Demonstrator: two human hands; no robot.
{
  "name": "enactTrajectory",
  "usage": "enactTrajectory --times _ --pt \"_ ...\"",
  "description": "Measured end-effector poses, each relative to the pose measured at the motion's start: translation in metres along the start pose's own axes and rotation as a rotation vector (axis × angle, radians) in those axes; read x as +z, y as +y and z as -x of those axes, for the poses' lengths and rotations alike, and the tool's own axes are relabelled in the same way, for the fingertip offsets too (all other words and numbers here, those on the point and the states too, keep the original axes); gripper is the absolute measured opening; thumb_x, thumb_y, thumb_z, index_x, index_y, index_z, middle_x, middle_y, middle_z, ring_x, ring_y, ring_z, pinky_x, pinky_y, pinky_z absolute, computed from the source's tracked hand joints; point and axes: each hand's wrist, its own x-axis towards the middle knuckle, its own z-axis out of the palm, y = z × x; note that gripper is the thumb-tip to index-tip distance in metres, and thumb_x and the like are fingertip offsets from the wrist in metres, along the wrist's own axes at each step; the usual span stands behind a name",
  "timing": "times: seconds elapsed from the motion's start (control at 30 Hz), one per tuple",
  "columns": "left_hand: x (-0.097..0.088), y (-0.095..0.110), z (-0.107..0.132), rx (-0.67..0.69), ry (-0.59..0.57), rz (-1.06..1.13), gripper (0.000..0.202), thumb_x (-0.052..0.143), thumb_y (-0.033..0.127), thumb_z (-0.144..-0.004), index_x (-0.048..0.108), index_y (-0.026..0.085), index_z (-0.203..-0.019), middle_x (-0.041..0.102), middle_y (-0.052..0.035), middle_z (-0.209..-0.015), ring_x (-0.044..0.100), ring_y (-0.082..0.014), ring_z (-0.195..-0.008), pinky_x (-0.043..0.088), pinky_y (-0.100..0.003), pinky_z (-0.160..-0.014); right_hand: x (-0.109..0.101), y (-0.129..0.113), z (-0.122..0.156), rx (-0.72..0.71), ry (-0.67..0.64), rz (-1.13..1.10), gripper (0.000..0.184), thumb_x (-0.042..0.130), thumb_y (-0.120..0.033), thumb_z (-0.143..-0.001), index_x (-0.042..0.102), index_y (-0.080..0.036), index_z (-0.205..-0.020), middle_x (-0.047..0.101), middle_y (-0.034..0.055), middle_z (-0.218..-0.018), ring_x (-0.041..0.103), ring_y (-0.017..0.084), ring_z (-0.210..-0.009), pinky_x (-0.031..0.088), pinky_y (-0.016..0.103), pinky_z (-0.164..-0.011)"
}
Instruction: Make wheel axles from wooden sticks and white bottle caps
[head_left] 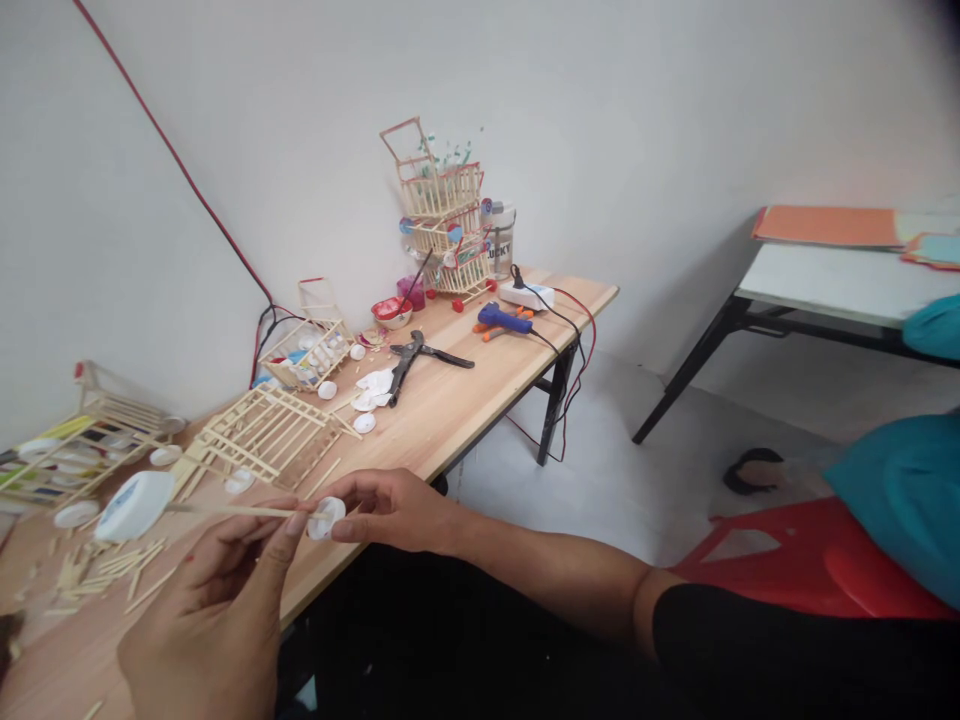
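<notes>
A thin wooden stick (229,510) is pinched between the thumb and fingers of my left hand (217,610). At its left end sits a large white bottle cap (135,505) with faint blue marks. My right hand (397,512) grips a small translucent white cap (327,518) by its edge, at the stick's right end. Whether this cap is fixed to the stick I cannot tell. Just beyond my hands, a small slatted frame of wooden sticks (274,430) lies on the wooden table (442,400).
Loose cut sticks (112,570) lie at left. Small stick carts, one (307,350) holding caps, stand along the wall; more are stacked (446,225) at the back. Black cutting pliers (412,362), a blue glue gun (504,318), a power strip (527,296) and a red paint bowl (392,312) are farther off.
</notes>
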Motion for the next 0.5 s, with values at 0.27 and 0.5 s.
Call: enactTrajectory --times 0.27,0.5 --pt "-0.002 -0.008 -0.012 -0.041 -0.016 0.025 0.039 0.087 0.057 -0.066 0.078 0.026 -0.089 0.081 -0.0005 -0.091 0.074 -0.0187 -0.085 0.059 -0.029 -0.085 -0.004 -0.013 -0.005 -0.017 0.0 0.026 0.068 0.095 -0.06 -0.063 0.076 -0.018 -0.111 0.07 0.0024 -0.101 0.06 0.013 -0.089 0.045 0.028 -0.084" --pt "0.008 0.008 -0.048 0.131 -0.049 0.179 0.03 0.092 0.048 -0.067 0.078 0.027 -0.084 0.08 0.003 -0.087 0.074 -0.0125 -0.081 0.06 -0.017 -0.079 -0.01 -0.042 -0.031 -0.102 0.011 0.045 0.063 0.098 -0.053 -0.061 0.078 -0.02 -0.111 0.071 0.0007 -0.098 0.064 0.013 -0.091 0.047 0.026 -0.085"
